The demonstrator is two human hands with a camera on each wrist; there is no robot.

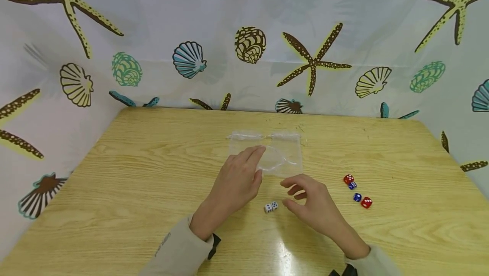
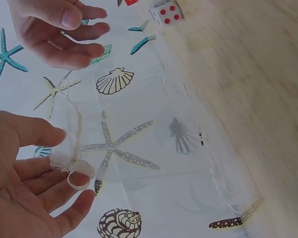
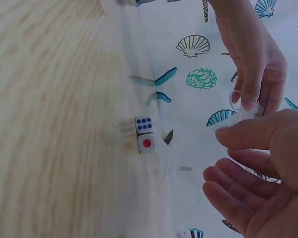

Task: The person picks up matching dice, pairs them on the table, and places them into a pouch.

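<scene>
A sheer white drawstring pouch (image 1: 290, 150) is spread at the middle of the table. My left hand (image 1: 237, 174) lies over its left part. In the left wrist view that hand (image 2: 20, 183) has the pouch's (image 2: 72, 148) near edge between thumb and fingers, beside loops of its string. The right hand (image 1: 315, 206) is apart from the pouch, with bent fingers, a gap before the thumb and nothing between them. Two white dice (image 1: 271, 207) touch each other just left of the right thumb. The right wrist view shows these dice (image 3: 146, 134) too.
To the right of my right hand lie a red die (image 1: 348, 178) against a blue die (image 1: 352, 185), and a blue die (image 1: 357, 197) near another red die (image 1: 366, 202). A patterned curtain (image 1: 225, 17) rises behind the wooden table (image 1: 153, 153).
</scene>
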